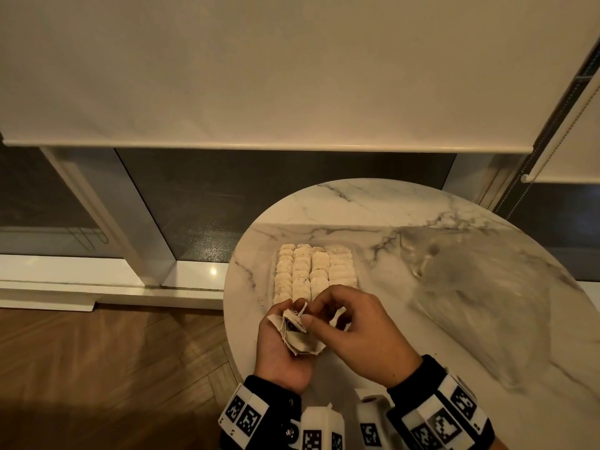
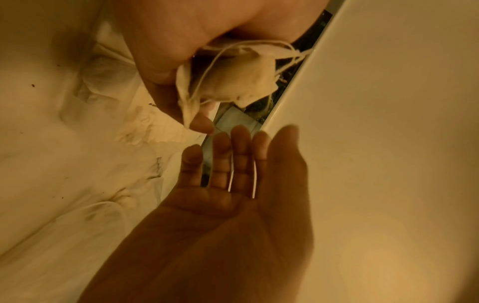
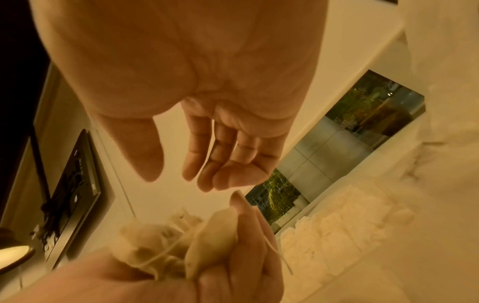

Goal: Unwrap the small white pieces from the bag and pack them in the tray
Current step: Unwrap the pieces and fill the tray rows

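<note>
Leftmost on the table is the tray, toward its far left edge, with four rows of packed pieces standing close together. Just nearer you, your left hand is curled around a small bunch of loose pieces, above the table's near edge. From the left wrist, their strings trail loose across them. Your right hand is beside it, thumb tip at the bunch. Both wrist views show its fingers loosely straight and its palm empty. Farthest right, the clear bag lies crumpled on the table, well apart from the tray.
</note>
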